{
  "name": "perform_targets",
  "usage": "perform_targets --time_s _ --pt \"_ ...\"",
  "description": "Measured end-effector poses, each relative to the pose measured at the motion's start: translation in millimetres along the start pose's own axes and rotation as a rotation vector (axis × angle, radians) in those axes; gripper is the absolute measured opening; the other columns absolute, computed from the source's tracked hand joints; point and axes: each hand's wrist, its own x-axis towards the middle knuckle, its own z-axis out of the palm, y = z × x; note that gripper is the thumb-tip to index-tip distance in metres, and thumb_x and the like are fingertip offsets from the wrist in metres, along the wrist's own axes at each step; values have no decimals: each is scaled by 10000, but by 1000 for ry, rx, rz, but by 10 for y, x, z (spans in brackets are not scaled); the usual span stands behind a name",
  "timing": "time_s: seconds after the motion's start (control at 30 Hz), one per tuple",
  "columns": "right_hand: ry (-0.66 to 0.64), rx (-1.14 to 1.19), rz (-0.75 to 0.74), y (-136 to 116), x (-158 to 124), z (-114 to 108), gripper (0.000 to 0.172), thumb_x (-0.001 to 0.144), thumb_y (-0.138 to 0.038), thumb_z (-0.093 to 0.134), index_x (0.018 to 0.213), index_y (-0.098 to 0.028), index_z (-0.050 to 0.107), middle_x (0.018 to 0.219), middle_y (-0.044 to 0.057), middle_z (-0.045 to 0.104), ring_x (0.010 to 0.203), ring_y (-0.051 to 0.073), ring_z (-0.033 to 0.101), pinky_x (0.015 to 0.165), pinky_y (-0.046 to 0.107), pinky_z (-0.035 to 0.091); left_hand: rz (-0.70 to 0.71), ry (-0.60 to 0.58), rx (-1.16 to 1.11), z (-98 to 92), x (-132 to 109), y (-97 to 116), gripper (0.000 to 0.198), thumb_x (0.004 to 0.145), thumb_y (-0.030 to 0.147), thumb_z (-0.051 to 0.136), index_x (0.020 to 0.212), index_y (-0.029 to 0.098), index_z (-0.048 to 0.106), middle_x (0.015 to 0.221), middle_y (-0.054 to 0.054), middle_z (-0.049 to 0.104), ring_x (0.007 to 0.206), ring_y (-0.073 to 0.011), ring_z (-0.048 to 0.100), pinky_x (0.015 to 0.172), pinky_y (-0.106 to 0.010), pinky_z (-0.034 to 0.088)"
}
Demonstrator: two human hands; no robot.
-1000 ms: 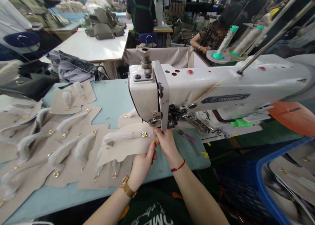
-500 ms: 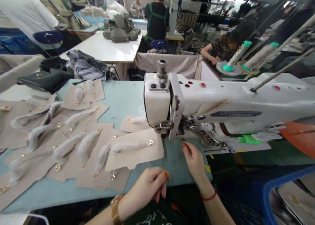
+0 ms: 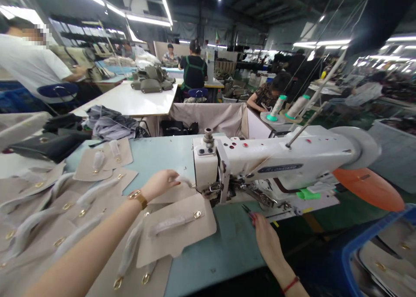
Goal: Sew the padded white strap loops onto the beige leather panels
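Note:
My left hand reaches across to a beige panel beside the sewing machine head. Its fingers are closed at the wrapped strap on that panel. In my right hand is a small dark pointed tool, gripped over the green-blue table right of the panels. A larger beige panel with a wrapped strap and gold rings lies between my hands, touching neither.
Overlapping beige panels with wrapped straps cover the table's left side. A blue bin with more panels stands at the lower right. Thread cones rise behind the machine. Several people sit farther back.
My left hand has moved forward from the table's front edge to the panel by the machine. The view has tilted up. The tool in my right hand now shows clearly.

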Motion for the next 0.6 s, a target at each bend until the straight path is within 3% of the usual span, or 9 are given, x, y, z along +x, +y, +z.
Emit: perform_targets --time_s 0.07,0.17,0.27,0.4,0.5,0.6 --pt "-21 140 39 -241 -121 -128 310 937 -249 357 1031 -194 648 870 102 707 792 244 692 686 340 549 2 95 95 -260 -159 -143 326 815 482 558 845 188 694 916 -112 723 878 -282 622 805 -352 440" --pt "-99 211 1 -822 -155 -277 222 912 -304 489 1049 -213 638 961 77 723 856 229 702 715 304 544 53 304 316 -707 -497 -272 422 837 581 523 858 191 682 964 -83 709 912 -280 590 860 -362 402" --pt "-175 124 -61 -1417 14 -309 166 903 -258 541 1019 -207 648 954 70 731 843 210 709 709 265 520 22 307 313 -991 -867 -214 449 822 648 510 855 228 663 886 -25 703 807 -238 599 751 -300 412" --pt "-159 -84 -89 -1880 297 -204 156 916 -304 569 952 -175 647 846 100 734 753 227 715 603 247 480 -170 166 277 -1026 -1236 21 428 791 678 512 849 271 633 711 27 661 611 -201 576 580 -269 370" --pt "-139 -165 -115 -2006 438 -106 180 928 -322 562 959 -167 648 817 105 736 709 231 717 557 241 456 -211 142 255 -975 -1361 140 453 772 703 510 865 279 638 719 21 677 628 -212 596 587 -277 379" --pt "-137 -196 -134 -2033 501 -58 183 945 -319 536 952 -180 656 774 96 737 677 243 717 530 251 442 -229 145 213 -998 -1399 112 436 738 705 556 815 285 645 683 31 679 603 -211 598 568 -271 367"
